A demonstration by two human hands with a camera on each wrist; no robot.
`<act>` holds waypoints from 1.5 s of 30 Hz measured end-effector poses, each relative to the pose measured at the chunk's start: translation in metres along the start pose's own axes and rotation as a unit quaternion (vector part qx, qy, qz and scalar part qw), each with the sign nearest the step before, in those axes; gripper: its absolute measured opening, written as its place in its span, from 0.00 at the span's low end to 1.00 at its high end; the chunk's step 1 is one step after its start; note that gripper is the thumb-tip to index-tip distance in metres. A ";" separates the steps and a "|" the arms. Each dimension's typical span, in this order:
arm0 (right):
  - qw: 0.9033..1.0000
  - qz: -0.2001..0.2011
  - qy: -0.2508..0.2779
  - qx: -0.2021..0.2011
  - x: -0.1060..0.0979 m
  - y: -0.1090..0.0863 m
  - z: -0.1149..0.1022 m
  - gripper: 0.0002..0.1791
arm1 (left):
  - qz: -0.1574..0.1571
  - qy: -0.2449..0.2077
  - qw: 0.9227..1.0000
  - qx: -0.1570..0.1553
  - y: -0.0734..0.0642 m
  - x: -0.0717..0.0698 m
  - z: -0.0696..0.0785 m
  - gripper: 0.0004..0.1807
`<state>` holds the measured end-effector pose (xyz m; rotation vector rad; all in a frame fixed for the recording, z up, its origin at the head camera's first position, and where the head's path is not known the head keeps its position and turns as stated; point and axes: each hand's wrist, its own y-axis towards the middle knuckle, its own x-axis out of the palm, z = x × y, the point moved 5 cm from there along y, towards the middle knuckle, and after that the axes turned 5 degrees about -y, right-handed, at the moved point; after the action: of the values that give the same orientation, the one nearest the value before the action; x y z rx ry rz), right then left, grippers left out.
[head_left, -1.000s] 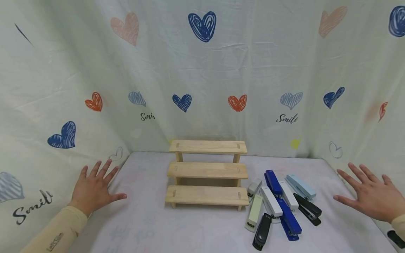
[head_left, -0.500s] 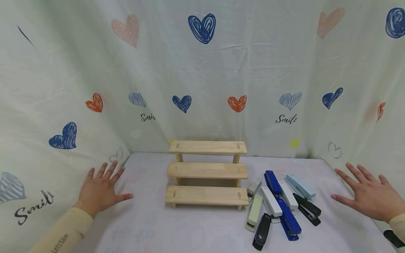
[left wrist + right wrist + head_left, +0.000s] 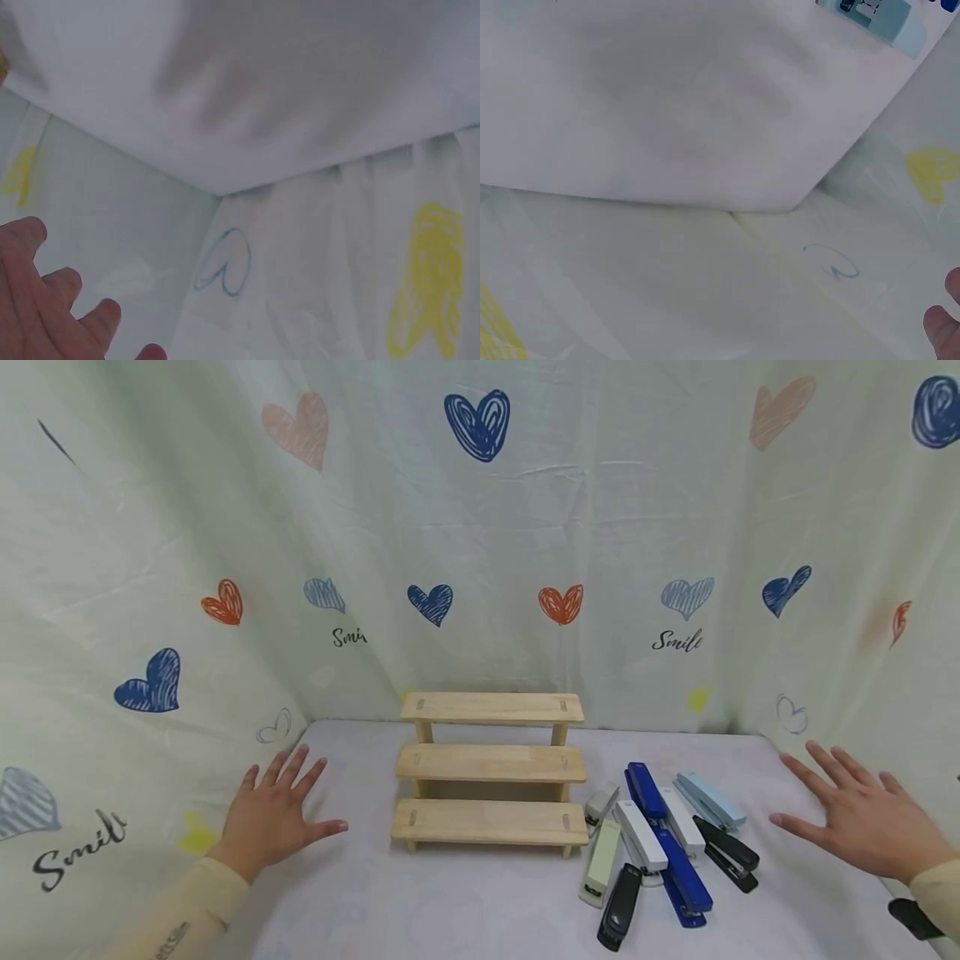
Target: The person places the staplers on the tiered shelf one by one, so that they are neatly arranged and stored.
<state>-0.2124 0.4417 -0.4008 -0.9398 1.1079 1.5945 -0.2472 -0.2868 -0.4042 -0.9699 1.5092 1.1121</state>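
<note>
My left hand [image 3: 272, 817] is held over the table's left edge, fingers spread and nothing in it; its fingertips show at the lower left of the left wrist view. On the other side my right hand [image 3: 870, 818], also spread and holding nothing, hovers by the right edge. Nearest to it lie a black stapler [image 3: 727, 852] and a light blue stapler [image 3: 711, 800]. Further in are a long blue stapler [image 3: 678, 868], white staplers [image 3: 641, 837], a pale green stapler [image 3: 602, 864] and another black stapler [image 3: 621, 908], heaped close together.
A three-tier wooden stand [image 3: 491, 763] stands at the middle back of the white table [image 3: 360, 893], its right front end close to the staplers. A curtain [image 3: 495, 527] printed with hearts hangs behind and along both sides.
My left hand has moved right, inward over the table's edge. The right hand has shifted slightly left. The staplers and the stand have stayed in place.
</note>
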 end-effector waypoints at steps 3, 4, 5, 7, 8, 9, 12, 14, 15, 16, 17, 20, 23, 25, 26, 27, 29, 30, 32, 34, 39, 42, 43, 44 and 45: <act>1.000 -0.006 0.014 -0.001 -0.001 0.001 -0.004 0.65 | 0.003 -0.017 1.000 0.000 0.002 0.004 0.010 0.60; 1.000 -0.008 0.019 -0.001 -0.001 0.001 -0.005 0.65 | 0.005 -0.023 1.000 0.001 0.002 0.005 0.014 0.60; 1.000 -0.010 0.023 0.000 -0.001 0.001 -0.006 0.65 | 0.009 -0.028 1.000 0.003 0.003 0.006 0.018 0.60; 0.999 -0.015 0.031 0.001 -0.001 0.001 -0.008 0.64 | 0.017 -0.042 0.999 0.007 0.004 0.009 0.027 0.59; 0.999 -0.017 0.036 0.002 0.000 0.001 -0.009 0.64 | 0.021 -0.048 0.999 0.009 0.004 0.010 0.032 0.59; 0.999 -0.020 0.039 0.002 0.001 0.001 -0.010 0.63 | 0.026 -0.055 0.998 0.011 0.005 0.011 0.037 0.59; 0.999 -0.023 0.050 0.004 0.002 0.001 -0.012 0.63 | 0.032 -0.077 0.996 0.016 0.005 0.016 0.052 0.57; 0.998 -0.021 0.055 0.003 0.004 0.001 -0.014 0.63 | 0.033 -0.095 0.995 0.016 0.006 0.019 0.062 0.56; 0.998 -0.020 0.059 0.003 0.004 0.000 -0.015 0.63 | 0.035 -0.105 0.994 0.017 0.006 0.022 0.066 0.55; 0.998 -0.019 0.062 0.003 0.005 0.000 -0.016 0.62 | 0.033 -0.114 0.993 0.017 0.006 0.024 0.070 0.55; 0.998 -0.018 0.065 0.003 0.006 -0.001 -0.017 0.62 | 0.033 -0.123 0.992 0.017 0.006 0.027 0.074 0.55; 0.996 -0.022 0.081 0.006 0.007 -0.002 -0.019 0.61 | 0.029 -0.152 0.988 0.015 0.008 0.037 0.083 0.54; 0.995 -0.029 0.098 0.011 0.009 -0.003 -0.022 0.61 | 0.014 -0.181 0.983 0.008 0.008 0.042 0.091 0.54; 0.993 -0.035 0.111 0.013 0.011 -0.003 -0.024 0.60 | 0.009 -0.200 0.980 0.007 0.007 0.044 0.097 0.54; 0.992 -0.038 0.118 0.014 0.012 -0.004 -0.024 0.60 | 0.009 -0.206 0.978 0.009 0.007 0.045 0.099 0.53; 0.991 -0.041 0.124 0.015 0.013 -0.005 -0.025 0.59 | 0.010 -0.214 0.977 0.012 0.007 0.046 0.102 0.53; 0.990 -0.049 0.133 0.016 0.014 -0.006 -0.027 0.58 | 0.016 -0.231 0.973 0.021 0.007 0.048 0.107 0.53; 0.989 -0.055 0.139 0.017 0.015 -0.007 -0.027 0.57 | 0.012 -0.239 0.971 0.021 0.007 0.048 0.109 0.53; 0.987 -0.066 0.148 0.021 0.016 -0.009 -0.029 0.56 | 0.003 -0.251 0.968 0.018 0.008 0.049 0.112 0.53; 0.984 -0.076 0.157 0.025 0.017 -0.011 -0.032 0.55 | -0.009 -0.265 0.964 0.006 0.009 0.050 0.113 0.54; 0.978 -0.095 0.179 0.039 0.020 -0.015 -0.038 0.54 | -0.005 -0.278 0.960 -0.029 0.013 0.046 0.110 0.53; 0.977 -0.103 0.179 0.046 0.022 -0.016 -0.040 0.55 | 0.006 -0.308 0.949 -0.065 0.017 0.043 0.104 0.50; 0.977 -0.105 0.178 0.047 0.023 -0.017 -0.040 0.55 | 0.007 -0.321 0.944 -0.078 0.018 0.043 0.102 0.49; 0.977 -0.106 0.177 0.047 0.024 -0.017 -0.041 0.54 | 0.009 -0.333 0.938 -0.090 0.019 0.043 0.100 0.49; 0.978 -0.106 0.176 0.046 0.025 -0.018 -0.040 0.54 | 0.010 -0.345 0.933 -0.100 0.020 0.043 0.098 0.50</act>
<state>-0.1987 0.4124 -0.4397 -1.2645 1.2633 1.2216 -0.2502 -0.1888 -0.4525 -0.5907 0.8433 1.4502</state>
